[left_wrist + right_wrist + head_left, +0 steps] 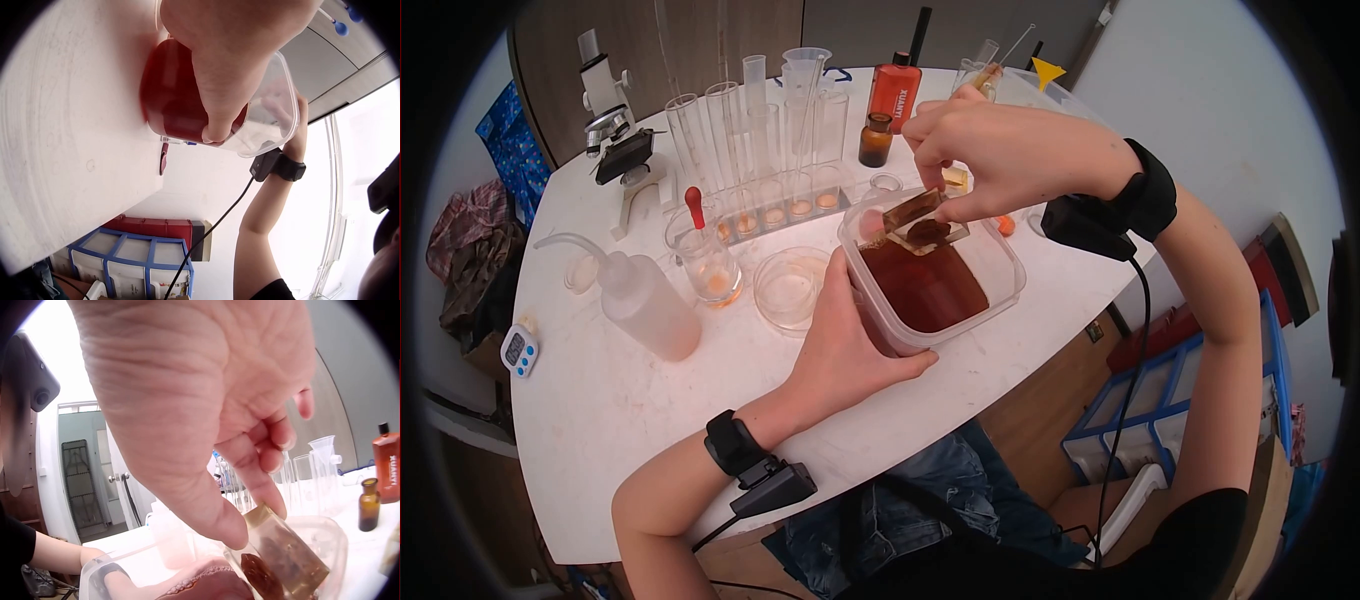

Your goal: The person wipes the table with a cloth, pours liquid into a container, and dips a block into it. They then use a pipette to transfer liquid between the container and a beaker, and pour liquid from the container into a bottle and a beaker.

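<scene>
A clear plastic container [1006,303] holds dark reddish-brown liquid [928,292]. My left hand [832,342] grips it at the near left side, its thumb along the near wall in the left wrist view. Above the liquid, my right hand [1018,160] pinches a clear rectangular block [294,555] between thumb and fingers. A dark brown, pod-like specimen [259,575] shows in the block, which is tilted over the far left of the container opening. Bubbles [197,575] line the liquid's edge in the right wrist view.
Left of the container stand a glass dish [788,290], a beaker [715,272] with a red-bulbed dropper [694,208], and a wash bottle [650,310]. Behind are a test tube rack [785,222], a microscope [625,150], an amber bottle [876,142] and a red bottle [898,88].
</scene>
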Action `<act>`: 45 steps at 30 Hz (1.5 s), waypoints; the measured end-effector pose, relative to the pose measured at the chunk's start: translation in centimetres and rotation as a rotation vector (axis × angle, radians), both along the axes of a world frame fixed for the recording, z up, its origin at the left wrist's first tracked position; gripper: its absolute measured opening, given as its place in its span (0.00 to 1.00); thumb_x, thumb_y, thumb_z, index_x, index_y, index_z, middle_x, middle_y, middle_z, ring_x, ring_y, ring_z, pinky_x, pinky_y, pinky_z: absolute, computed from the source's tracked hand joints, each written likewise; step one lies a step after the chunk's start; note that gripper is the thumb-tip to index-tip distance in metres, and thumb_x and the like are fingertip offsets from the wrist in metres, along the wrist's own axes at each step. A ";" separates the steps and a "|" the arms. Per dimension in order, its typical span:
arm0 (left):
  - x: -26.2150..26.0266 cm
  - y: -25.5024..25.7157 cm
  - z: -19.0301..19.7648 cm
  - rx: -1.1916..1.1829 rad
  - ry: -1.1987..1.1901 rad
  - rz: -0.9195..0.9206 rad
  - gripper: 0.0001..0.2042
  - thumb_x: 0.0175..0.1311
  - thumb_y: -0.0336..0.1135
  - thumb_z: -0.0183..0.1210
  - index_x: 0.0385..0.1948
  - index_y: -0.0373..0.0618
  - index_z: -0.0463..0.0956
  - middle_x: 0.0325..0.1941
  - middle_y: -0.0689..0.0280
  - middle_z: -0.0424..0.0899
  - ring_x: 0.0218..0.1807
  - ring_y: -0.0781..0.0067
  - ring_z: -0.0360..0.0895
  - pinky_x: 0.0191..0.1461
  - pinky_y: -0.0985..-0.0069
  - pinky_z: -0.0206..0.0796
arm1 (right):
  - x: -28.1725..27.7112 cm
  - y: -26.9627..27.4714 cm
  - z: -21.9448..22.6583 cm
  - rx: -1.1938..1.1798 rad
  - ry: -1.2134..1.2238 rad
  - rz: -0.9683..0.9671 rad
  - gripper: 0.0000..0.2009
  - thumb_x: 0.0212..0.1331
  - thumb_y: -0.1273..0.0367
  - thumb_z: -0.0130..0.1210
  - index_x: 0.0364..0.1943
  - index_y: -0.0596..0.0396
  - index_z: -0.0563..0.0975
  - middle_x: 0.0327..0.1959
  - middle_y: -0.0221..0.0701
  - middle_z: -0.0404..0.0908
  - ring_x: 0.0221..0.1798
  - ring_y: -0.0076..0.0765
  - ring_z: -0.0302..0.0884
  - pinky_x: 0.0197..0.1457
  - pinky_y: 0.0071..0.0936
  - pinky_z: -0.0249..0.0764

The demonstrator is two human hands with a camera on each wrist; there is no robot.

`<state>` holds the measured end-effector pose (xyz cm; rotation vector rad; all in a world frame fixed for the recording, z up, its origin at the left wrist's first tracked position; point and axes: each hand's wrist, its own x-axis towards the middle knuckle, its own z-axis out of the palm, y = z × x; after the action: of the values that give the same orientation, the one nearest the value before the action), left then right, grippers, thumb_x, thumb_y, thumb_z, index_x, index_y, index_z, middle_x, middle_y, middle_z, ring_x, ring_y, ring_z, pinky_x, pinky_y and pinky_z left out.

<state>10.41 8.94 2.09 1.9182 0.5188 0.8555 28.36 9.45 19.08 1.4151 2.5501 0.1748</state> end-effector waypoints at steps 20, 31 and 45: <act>0.1 0.1 -0.5 0.048 -0.022 0.020 0.51 0.36 0.38 0.71 0.61 0.37 0.40 0.59 0.54 0.57 0.64 0.60 0.57 0.66 0.66 0.51 | -0.1 -0.2 -1.4 -0.076 0.015 0.004 0.09 0.46 0.66 0.61 0.26 0.59 0.79 0.31 0.31 0.70 0.42 0.35 0.66 0.54 0.28 0.56; 0.1 0.1 -0.4 0.020 -0.044 -0.009 0.52 0.36 0.38 0.71 0.61 0.38 0.40 0.60 0.54 0.57 0.64 0.61 0.57 0.66 0.67 0.51 | -0.2 -0.2 -1.8 -0.104 0.010 -0.005 0.08 0.46 0.67 0.61 0.26 0.58 0.79 0.31 0.30 0.70 0.43 0.34 0.66 0.54 0.29 0.56; 0.1 0.1 -0.3 0.019 -0.046 -0.015 0.52 0.36 0.39 0.72 0.61 0.38 0.40 0.59 0.54 0.57 0.64 0.61 0.57 0.66 0.67 0.51 | 0.0 -0.5 -0.8 -0.044 0.014 0.049 0.07 0.45 0.68 0.61 0.24 0.58 0.79 0.29 0.31 0.70 0.40 0.33 0.67 0.55 0.29 0.55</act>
<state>10.53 9.07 1.77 1.9124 0.4703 0.8959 28.39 8.98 18.29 1.3443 2.5848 0.1165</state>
